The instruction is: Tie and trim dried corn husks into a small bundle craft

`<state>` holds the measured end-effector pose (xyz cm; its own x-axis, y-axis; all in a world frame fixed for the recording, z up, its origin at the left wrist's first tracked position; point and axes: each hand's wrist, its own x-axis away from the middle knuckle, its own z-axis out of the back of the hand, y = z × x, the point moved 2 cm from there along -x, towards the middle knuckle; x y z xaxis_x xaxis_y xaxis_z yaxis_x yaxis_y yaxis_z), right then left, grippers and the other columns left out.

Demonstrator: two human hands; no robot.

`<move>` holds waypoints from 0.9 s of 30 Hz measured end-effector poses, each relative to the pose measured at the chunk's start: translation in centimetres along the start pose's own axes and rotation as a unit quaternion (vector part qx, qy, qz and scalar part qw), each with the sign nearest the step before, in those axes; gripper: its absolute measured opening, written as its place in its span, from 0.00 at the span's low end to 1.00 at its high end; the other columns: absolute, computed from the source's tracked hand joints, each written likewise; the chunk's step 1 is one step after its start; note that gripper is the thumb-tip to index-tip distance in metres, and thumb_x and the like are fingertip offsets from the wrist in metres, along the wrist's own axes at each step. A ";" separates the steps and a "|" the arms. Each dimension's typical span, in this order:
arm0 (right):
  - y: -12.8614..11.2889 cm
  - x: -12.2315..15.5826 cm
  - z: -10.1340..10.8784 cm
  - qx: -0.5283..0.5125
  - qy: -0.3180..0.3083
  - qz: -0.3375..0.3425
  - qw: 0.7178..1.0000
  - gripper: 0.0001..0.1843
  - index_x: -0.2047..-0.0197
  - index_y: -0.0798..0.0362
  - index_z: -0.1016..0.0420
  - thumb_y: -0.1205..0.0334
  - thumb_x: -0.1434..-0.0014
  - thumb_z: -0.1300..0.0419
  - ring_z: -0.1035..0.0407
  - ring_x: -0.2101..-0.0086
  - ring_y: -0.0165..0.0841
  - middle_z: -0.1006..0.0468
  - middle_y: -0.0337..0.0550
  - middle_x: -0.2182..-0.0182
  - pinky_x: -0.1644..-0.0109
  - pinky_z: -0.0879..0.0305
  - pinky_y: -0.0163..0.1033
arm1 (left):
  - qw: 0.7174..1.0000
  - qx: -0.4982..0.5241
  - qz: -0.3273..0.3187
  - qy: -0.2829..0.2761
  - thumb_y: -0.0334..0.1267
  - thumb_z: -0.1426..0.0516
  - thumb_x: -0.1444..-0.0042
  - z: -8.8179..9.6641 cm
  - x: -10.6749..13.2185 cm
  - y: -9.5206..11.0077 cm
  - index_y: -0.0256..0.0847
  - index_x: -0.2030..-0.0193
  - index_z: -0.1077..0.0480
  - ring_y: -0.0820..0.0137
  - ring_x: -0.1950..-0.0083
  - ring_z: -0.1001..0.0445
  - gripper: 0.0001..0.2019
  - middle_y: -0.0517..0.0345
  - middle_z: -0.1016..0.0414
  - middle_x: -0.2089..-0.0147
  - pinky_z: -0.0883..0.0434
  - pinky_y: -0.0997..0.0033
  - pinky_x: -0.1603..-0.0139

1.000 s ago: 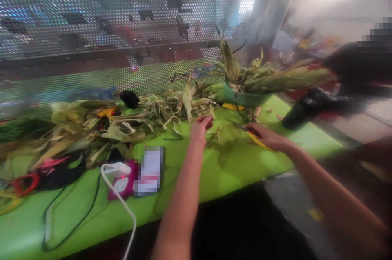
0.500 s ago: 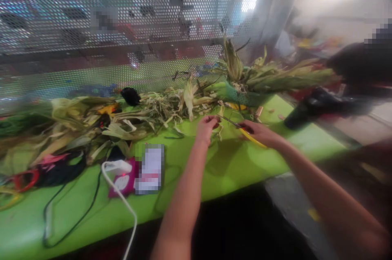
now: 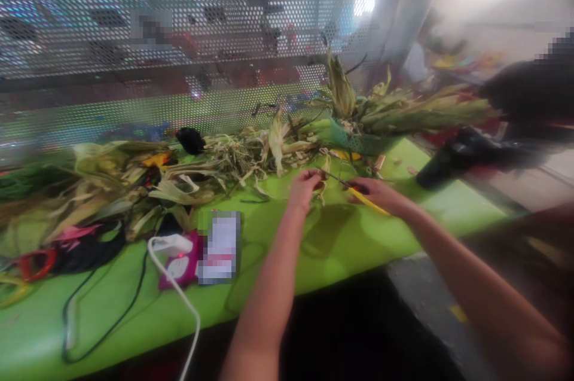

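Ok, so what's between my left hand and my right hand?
In the head view, the dark blades of the yellow-handled scissors in your right hand span the gap; a thin pale husk strip shows by your left hand's fingertips.

Before us is a green tabletop [image 3: 341,255]. Husks [image 3: 183,189] lie heaped towards its back edge; a green basket [image 3: 359,142] stands towards the right end. Nearer the front edge we see a blurred slab [image 3: 220,249] beside a purple block [image 3: 179,272], and a looped black cord [image 3: 112,325]. A red loop [image 3: 53,259] lies towards the left end.
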<state>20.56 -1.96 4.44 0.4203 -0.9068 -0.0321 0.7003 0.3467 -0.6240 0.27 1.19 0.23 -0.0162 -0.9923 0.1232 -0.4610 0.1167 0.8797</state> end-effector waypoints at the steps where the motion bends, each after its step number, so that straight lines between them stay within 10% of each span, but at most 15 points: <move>1: 0.0 0.0 0.0 -0.001 -0.002 -0.001 1.000 0.26 0.52 0.51 0.22 0.41 0.45 0.39 0.29 0.65 0.38 0.19 0.43 0.61 0.61 0.34 0.40 | 1.000 -0.001 0.000 0.000 0.34 0.33 0.59 0.0 0.0 0.0 0.37 0.72 0.25 0.76 0.73 0.29 0.08 0.56 0.23 0.71 0.30 0.71 0.63; 13: 1.8 -0.3 -0.4 -0.016 0.023 -0.011 1.000 0.24 0.59 0.51 0.19 0.40 0.46 0.39 0.26 0.66 0.40 0.18 0.42 0.66 0.63 0.33 0.40 | 1.000 -0.016 0.008 -0.005 0.40 0.30 0.63 0.2 -0.2 0.0 0.36 0.71 0.25 0.78 0.74 0.30 0.14 0.56 0.23 0.72 0.31 0.74 0.67; 21: 5.6 0.1 -0.1 0.257 0.057 -0.071 0.962 0.20 0.47 0.50 0.24 0.56 0.42 0.42 0.25 0.62 0.42 0.18 0.50 0.56 0.63 0.35 0.39 | 0.999 -0.003 -0.004 0.041 0.37 0.32 0.60 0.8 -0.4 0.4 0.37 0.71 0.28 0.79 0.74 0.33 0.11 0.60 0.25 0.73 0.33 0.74 0.66; 27: 2.7 0.1 1.0 0.234 0.129 -0.029 0.963 0.19 0.47 0.50 0.22 0.55 0.38 0.44 0.27 0.56 0.44 0.21 0.52 0.54 0.58 0.33 0.42 | 0.999 -0.012 -0.028 0.035 0.39 0.32 0.60 0.5 -0.3 0.4 0.38 0.71 0.28 0.79 0.74 0.35 0.12 0.61 0.26 0.73 0.35 0.75 0.67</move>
<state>23.11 -0.83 3.54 0.2572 -0.9366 -0.2380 0.9270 0.3087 -0.2129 -0.35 1.52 0.32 0.0716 -0.9918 0.1055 -0.4376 0.0638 0.8969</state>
